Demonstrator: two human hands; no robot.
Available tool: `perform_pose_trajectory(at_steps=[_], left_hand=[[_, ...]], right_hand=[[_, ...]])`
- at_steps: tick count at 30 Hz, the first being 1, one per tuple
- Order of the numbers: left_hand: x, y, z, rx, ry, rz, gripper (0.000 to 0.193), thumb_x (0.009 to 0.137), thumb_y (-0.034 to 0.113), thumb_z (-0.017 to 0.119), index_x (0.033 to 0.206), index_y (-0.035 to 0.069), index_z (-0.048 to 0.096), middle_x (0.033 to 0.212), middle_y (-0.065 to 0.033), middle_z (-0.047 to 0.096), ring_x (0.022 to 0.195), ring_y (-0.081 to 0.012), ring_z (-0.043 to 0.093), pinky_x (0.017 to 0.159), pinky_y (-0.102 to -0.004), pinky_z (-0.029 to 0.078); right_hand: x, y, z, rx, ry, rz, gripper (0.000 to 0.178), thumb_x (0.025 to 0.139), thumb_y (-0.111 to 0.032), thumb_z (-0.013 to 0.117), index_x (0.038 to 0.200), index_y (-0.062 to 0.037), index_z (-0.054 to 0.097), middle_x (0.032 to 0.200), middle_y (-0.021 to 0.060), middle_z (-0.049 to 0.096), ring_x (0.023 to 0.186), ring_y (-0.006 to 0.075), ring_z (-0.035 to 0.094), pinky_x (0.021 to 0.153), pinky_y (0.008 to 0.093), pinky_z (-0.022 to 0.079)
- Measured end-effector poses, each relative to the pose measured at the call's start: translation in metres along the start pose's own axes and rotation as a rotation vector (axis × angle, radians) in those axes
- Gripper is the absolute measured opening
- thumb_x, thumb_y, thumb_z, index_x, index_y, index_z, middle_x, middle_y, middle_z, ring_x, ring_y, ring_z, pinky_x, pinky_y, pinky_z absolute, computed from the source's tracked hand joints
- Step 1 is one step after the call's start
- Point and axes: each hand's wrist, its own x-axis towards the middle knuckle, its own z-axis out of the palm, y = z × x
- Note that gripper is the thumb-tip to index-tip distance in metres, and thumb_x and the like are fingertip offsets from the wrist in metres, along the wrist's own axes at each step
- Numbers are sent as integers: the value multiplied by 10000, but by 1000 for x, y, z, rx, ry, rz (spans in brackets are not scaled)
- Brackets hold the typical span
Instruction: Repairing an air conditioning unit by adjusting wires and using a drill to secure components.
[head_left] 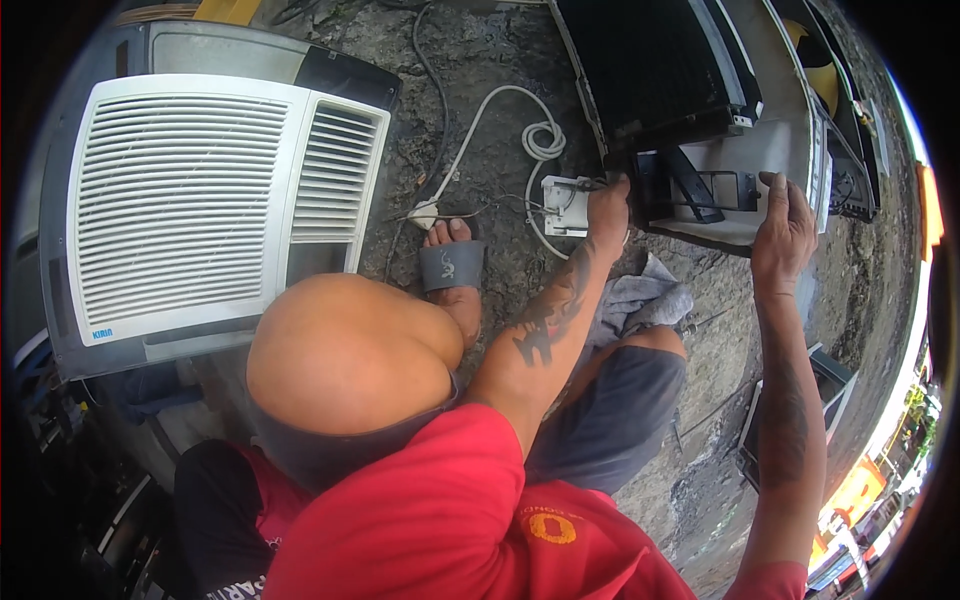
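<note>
In front of me on the right lies an opened air-conditioner unit [790, 150] with a black finned coil [650, 60] and a pale inner wall. A black frame [735, 190] with a slanted bar sits at its near end, between my hands. At the frame's left end, my left hand [607, 212] is closed on its edge, fingertips partly hidden. My right hand [783, 240] grips the right end, thumb and fingers bent around the corner. Just left of my left hand is a small white box [566, 207] with wires running from it.
A white louvred air-conditioner front [190, 200] stands at the left. A white cord [540, 140] loops over the rough ground to a white plug piece [424, 214] by my sandalled foot [452, 262]. A grey rag [645, 298] lies near my knee. A dark framed part [800, 410] rests at right.
</note>
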Motion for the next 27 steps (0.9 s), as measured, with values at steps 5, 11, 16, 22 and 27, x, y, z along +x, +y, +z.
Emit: perform_pose_trajectory(at_steps=[5,11,16,22,27], left_hand=[[2,30,-10,311,-157,-132,438,940,417,603,1130,26,665,914,-76,660,756,-196,637,699,-363,532],[67,50,-36,404,448,541,453,1026,372,439,1013,-50,601,970,-173,613,876,-299,636,794,-402,500],[87,15,-6,2,468,775,450,1044,297,393,1313,-63,394,1261,-252,504,1197,-335,486,1018,-398,366],[86,18,35,102,285,749,446,1044,287,355,1324,-57,397,1266,-239,509,1174,-331,492,1058,-384,329],[91,15,2,68,264,629,445,1048,292,348,1303,-69,396,1267,-237,501,1153,-304,489,1031,-385,350]], right_hand=[[2,-5,0,-90,-14,-7,347,1004,-383,484,981,-154,744,965,48,704,949,260,594,929,358,390],[2,-16,5,97,39,-32,301,1009,-296,515,975,-87,730,911,76,704,897,243,607,855,355,436],[-5,-20,4,207,49,-40,298,1028,-225,492,981,-20,703,948,88,683,912,209,602,852,332,455],[-5,-9,1,328,13,11,308,1047,-220,449,1025,-13,677,1017,79,663,1010,162,585,948,314,418],[-3,-8,5,336,-19,34,305,1050,-218,443,1044,-16,672,1025,76,664,1022,160,584,961,313,412]])
